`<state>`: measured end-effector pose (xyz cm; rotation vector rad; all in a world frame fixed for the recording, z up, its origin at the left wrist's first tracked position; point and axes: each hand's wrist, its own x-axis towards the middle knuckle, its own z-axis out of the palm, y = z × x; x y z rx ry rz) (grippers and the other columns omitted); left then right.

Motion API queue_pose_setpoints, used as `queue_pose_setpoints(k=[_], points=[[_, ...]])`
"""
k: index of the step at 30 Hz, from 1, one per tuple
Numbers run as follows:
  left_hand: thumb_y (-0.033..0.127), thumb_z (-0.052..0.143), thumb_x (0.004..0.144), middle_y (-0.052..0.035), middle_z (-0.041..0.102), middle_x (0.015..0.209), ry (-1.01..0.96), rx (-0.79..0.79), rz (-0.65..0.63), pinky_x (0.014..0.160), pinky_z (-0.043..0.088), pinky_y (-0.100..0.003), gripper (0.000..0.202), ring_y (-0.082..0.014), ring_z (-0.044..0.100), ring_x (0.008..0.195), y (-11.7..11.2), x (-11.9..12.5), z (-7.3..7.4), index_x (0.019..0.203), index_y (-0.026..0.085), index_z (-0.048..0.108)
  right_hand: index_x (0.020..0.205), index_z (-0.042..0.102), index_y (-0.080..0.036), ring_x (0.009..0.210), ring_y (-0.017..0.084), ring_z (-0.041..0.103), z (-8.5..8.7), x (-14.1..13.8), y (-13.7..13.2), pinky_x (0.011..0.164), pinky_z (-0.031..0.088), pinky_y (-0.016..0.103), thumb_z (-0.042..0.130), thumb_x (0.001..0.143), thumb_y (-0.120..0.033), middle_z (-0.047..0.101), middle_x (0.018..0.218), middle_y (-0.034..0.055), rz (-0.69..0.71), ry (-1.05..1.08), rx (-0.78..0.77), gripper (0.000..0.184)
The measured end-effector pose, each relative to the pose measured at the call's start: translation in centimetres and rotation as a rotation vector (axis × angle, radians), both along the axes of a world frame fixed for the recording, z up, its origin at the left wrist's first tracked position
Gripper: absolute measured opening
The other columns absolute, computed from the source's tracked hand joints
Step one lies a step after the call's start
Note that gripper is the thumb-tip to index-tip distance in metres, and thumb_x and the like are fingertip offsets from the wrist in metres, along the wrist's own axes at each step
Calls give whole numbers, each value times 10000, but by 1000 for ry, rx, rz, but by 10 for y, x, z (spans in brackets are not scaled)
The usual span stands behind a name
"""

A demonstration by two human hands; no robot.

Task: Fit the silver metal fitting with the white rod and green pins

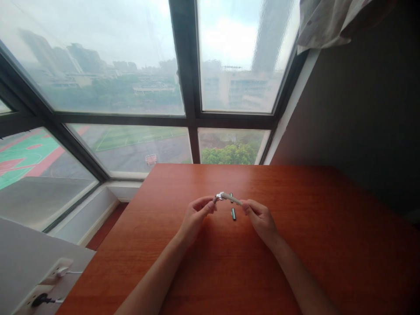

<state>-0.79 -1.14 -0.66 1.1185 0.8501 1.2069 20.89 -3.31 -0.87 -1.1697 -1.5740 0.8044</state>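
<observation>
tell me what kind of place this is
Probably a room high up in a building, perhaps a dorm or study room. A wooden desk stands against a big window overlooking sports courts, and wall sockets sit beside it. Both hands, left hand and right hand, hold a small tool.

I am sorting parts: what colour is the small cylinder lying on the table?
Dark green, the small cylinder shows best in the head view.

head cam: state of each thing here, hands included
left hand: raised over the table, fingertips pinching the metal end of the small device
right hand: pinching the other end
small device: slim, pale, held off the table between both hands
green battery: lying loose on the table, between the hands
wall sockets: two plugs in
curtain: bunched up at top right
</observation>
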Motion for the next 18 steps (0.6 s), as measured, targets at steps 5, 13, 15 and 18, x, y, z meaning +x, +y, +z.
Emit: queue_pose_setpoints(k=[5,13,15,18], points=[[312,678,777,-44,638,713,27,7,-16,642,384,-249,228,-133,502,674,-1,1,0,931,148,720,867,697,-154,618,138,438,-5,2,2,570,336,241,481,894,-433,456,644,-13,-64,1,-8,354],[322,678,775,-46,637,726,69,18,33,646,389,-248,245,-140,503,685,1,-1,0,940,144,717,883,700,-151,629,138,446,-2,2,1,578,339,238,480,895,-425,466,654,-12,-41,-17,-23,352],[328,687,766,-46,642,727,97,16,38,651,394,-250,252,-142,507,685,1,-1,2,933,143,718,874,700,-148,626,138,446,-3,3,1,577,336,238,481,895,-426,464,649,-12,-82,-37,-19,354],[337,698,751,-42,648,730,124,22,48,668,406,-256,260,-148,521,698,-1,-1,5,928,148,720,851,695,-147,622,138,449,-3,4,2,574,334,237,476,897,-426,464,647,-11,-108,-51,-10,358]])
